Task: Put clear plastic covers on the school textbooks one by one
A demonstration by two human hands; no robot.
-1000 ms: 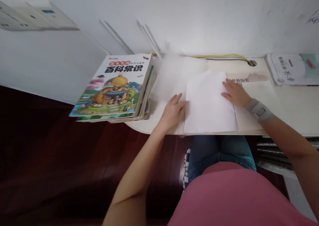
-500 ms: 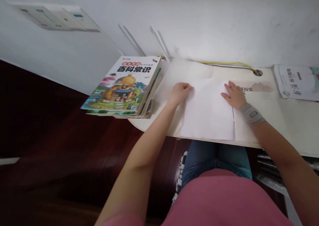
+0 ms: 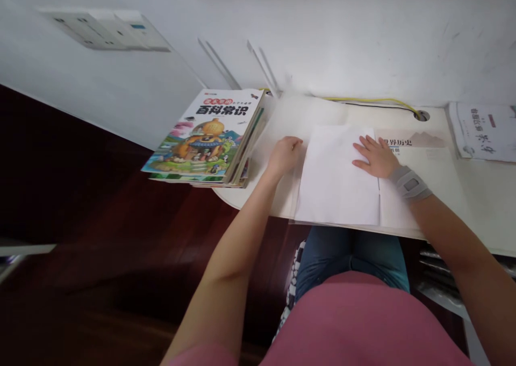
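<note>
A book [image 3: 419, 140] with a mountain print on its cover lies opened out on the desk, its blank white flap [image 3: 336, 183] folded to the left. Flat on the flap's upper right and the book's spine rests my right hand [image 3: 377, 156], fingers spread, a grey band round the wrist. To the left of the flap, my left hand [image 3: 285, 155] has its fingers curled in a pinch at the edge of a clear plastic sheet [image 3: 295, 207]. This sheet sticks out past the flap's left side, and its thin edge is hard to make out at the fingertips.
A stack of books [image 3: 209, 135] with a colourful top cover stands at the desk's left end. Another booklet [image 3: 484, 132] lies at the far right. Yellow and black cables [image 3: 374, 100] run along the wall to a round hole [image 3: 422, 116]. A socket panel [image 3: 108, 30] is on the wall.
My left hand has drawn slightly left, away from the flap, and more of the clear sheet shows. My right hand has spread flatter on the flap. The view has shifted a little.
</note>
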